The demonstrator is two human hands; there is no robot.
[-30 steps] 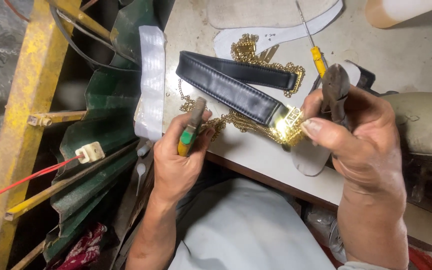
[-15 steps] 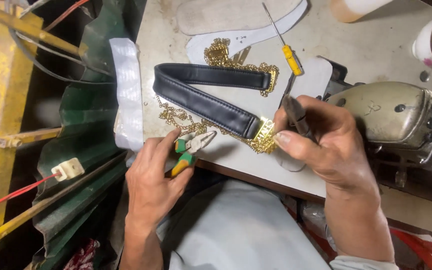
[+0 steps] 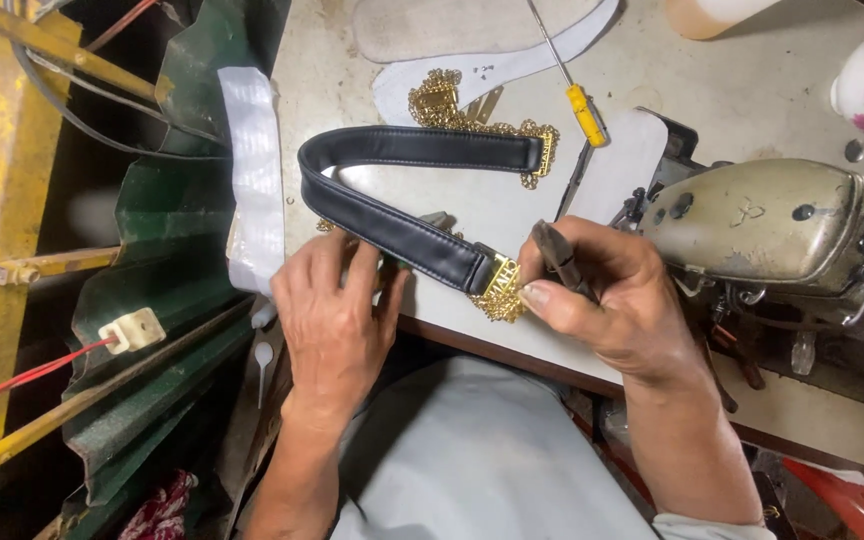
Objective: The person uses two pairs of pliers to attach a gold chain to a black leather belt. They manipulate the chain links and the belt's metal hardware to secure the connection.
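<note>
A black leather strap lies bent in a loop on the worktable, its gold metal fitting at the near end by the table edge. The right hand pinches that fitting with the thumb while clasping dark pliers. The left hand rests palm-down across the strap; its grip cannot be told. A yellow-handled screwdriver and a sewing machine lie beyond.
</note>
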